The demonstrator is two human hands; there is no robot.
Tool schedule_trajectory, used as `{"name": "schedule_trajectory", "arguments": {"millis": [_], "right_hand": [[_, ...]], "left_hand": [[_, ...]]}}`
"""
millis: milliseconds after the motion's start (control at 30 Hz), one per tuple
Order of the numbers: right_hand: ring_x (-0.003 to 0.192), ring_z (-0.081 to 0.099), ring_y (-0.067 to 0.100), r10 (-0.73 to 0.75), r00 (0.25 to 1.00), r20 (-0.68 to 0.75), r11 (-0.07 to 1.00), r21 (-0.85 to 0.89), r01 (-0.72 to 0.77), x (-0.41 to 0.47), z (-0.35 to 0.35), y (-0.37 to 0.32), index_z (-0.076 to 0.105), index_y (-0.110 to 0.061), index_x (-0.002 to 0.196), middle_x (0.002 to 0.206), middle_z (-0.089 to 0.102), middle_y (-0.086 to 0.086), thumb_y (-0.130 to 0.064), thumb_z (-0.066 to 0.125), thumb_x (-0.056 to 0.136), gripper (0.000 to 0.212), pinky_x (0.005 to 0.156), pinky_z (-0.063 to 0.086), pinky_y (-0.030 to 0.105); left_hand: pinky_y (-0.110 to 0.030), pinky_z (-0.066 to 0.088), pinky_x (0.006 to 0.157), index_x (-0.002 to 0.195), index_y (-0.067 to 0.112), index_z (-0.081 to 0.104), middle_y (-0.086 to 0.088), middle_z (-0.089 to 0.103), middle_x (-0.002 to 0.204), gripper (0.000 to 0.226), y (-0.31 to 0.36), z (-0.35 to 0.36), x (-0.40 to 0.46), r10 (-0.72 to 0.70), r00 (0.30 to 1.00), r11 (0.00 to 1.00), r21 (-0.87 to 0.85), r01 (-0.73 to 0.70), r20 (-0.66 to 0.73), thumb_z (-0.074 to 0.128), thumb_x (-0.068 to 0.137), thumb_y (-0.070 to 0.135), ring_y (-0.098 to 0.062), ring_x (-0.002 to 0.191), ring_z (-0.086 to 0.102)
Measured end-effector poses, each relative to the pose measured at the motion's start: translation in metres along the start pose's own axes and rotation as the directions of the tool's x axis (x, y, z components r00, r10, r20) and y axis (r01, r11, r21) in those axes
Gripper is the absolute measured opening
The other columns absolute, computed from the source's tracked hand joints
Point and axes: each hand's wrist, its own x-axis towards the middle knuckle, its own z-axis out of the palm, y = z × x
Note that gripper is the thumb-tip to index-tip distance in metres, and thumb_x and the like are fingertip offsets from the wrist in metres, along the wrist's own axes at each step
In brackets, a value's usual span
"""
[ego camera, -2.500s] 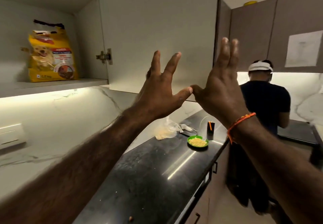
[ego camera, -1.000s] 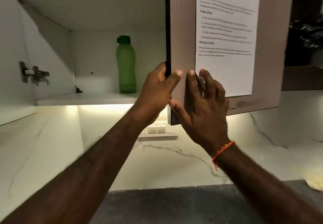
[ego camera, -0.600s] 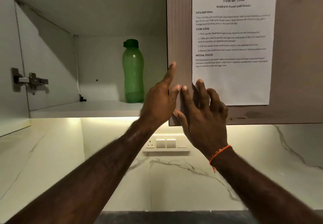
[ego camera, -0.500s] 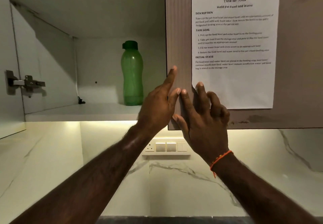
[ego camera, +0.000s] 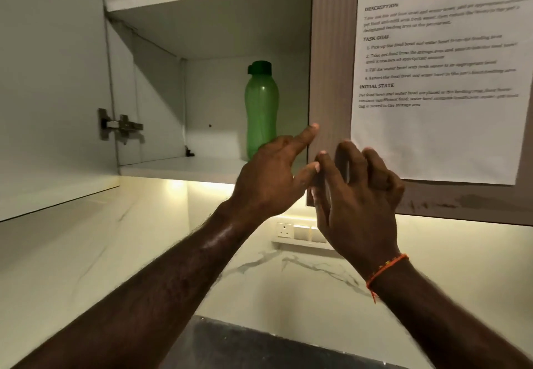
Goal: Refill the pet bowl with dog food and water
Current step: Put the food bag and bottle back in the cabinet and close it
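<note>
Our left hand (ego camera: pixel 268 178) and right hand (ego camera: pixel 357 195) hover empty, fingers loosely apart, before the tall green plastic bottle (ego camera: pixel 261 109) upright on the cupboard shelf (ego camera: pixel 178 168). We judge it smooth, rigid, perhaps heavy; best gripped mid-body.

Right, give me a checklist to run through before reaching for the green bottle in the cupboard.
1. Cupboard open on the bottle's side: ok, the shelf is exposed.
2. Green bottle upright, cap on: ok.
3. Left hand free: ok, fingers relaxed, holding nothing, just in front of the bottle.
4. Right hand free: ok, holding nothing, loosely curled by the closed door.
5. Water in the bottle: cannot tell, the plastic is not clear enough.
6. Pet bowl and dog food within reach: cannot tell, neither is in view.
</note>
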Motion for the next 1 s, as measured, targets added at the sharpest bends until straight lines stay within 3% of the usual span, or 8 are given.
{"name": "schedule_trajectory", "arguments": {"millis": [100,333,400,467,667,833,933,1000], "right_hand": [[0.142,0.036,0.036,-0.014,0.997,0.080,0.992,0.128,0.004,0.003,-0.010,-0.022,0.059,-0.025,0.131,0.149,0.047,0.007,-0.041,0.061,0.090,0.044,0.103,0.030,0.052],[0.138,0.043,0.034,-0.065,0.985,0.158,0.880,0.475,-0.018,0.000,-0.039,-0.111,0.056,-0.025,0.135,0.150,0.050,0.006,-0.055,0.064,0.084,0.059,0.106,0.034,0.057],[0.138,0.043,0.031,-0.110,0.981,0.161,0.822,0.569,-0.001,-0.002,-0.054,-0.141,0.054,-0.024,0.137,0.151,0.049,0.004,-0.055,0.064,0.084,0.062,0.105,0.035,0.055],[0.137,0.044,0.030,-0.161,0.976,0.147,0.772,0.635,0.032,-0.002,-0.069,-0.169,0.051,-0.024,0.140,0.152,0.048,0.004,-0.054,0.064,0.084,0.065,0.104,0.036,0.053],[0.138,0.043,0.029,-0.278,0.959,0.054,0.620,0.773,0.136,0.010,-0.116,-0.247,0.046,-0.021,0.147,0.155,0.044,0.005,-0.057,0.062,0.086,0.073,0.104,0.039,0.052],[0.141,0.038,0.029,-0.356,0.934,-0.022,0.490,0.847,0.207,0.030,-0.144,-0.312,0.037,-0.020,0.152,0.158,0.036,0.004,-0.060,0.062,0.087,0.080,0.108,0.036,0.051],[0.142,0.036,0.030,-0.386,0.922,-0.042,0.431,0.875,0.220,0.035,-0.155,-0.349,0.031,-0.017,0.156,0.161,0.031,0.007,-0.068,0.059,0.086,0.091,0.107,0.039,0.051],[0.144,0.034,0.030,-0.395,0.918,-0.031,0.379,0.905,0.194,0.036,-0.160,-0.369,0.027,-0.016,0.158,0.164,0.027,0.008,-0.073,0.060,0.084,0.099,0.107,0.040,0.049]], "left_hand": [[-0.039,0.039,0.115,0.160,0.038,0.030,0.002,0.045,0.159,0.068,-0.005,-0.026,-0.020,-0.052,0.998,0.993,0.108,0.054,-0.026,0.052,0.100,0.060,-0.020,0.144,0.042],[-0.031,0.022,0.118,0.157,0.032,0.034,0.004,0.034,0.165,0.072,-0.014,-0.113,-0.082,-0.201,0.972,0.918,0.322,0.231,-0.125,0.058,0.096,0.060,-0.018,0.153,0.027],[-0.039,0.023,0.125,0.157,0.032,0.035,0.003,0.031,0.167,0.073,-0.015,-0.143,-0.104,-0.238,0.959,0.879,0.386,0.279,-0.151,0.060,0.094,0.060,-0.021,0.155,0.023],[-0.049,0.027,0.125,0.155,0.029,0.038,0.000,0.030,0.167,0.073,-0.014,-0.174,-0.122,-0.244,0.950,0.834,0.457,0.309,-0.195,0.063,0.093,0.058,-0.024,0.156,0.021],[-0.049,0.021,0.126,0.151,0.016,0.042,-0.010,0.028,0.167,0.075,-0.022,-0.266,-0.167,-0.121,0.893,0.677,0.622,0.394,-0.434,0.071,0.091,0.049,-0.030,0.157,0.017],[-0.053,0.013,0.125,0.155,0.008,0.032,-0.019,0.016,0.169,0.086,-0.045,-0.337,-0.196,-0.026,0.773,0.524,0.650,0.551,-0.634,0.066,0.089,0.052,-0.038,0.158,0.009],[-0.053,0.014,0.125,0.162,0.007,0.015,-0.019,0.007,0.171,0.101,-0.064,-0.357,-0.210,-0.154,0.716,0.504,0.569,0.650,-0.681,0.072,0.089,0.049,-0.039,0.158,0.007],[-0.050,0.029,0.123,0.164,0.013,0.004,-0.016,0.018,0.169,0.107,-0.074,-0.361,-0.215,-0.314,0.694,0.574,0.452,0.683,-0.648,0.076,0.090,0.043,-0.037,0.153,0.027]]}}
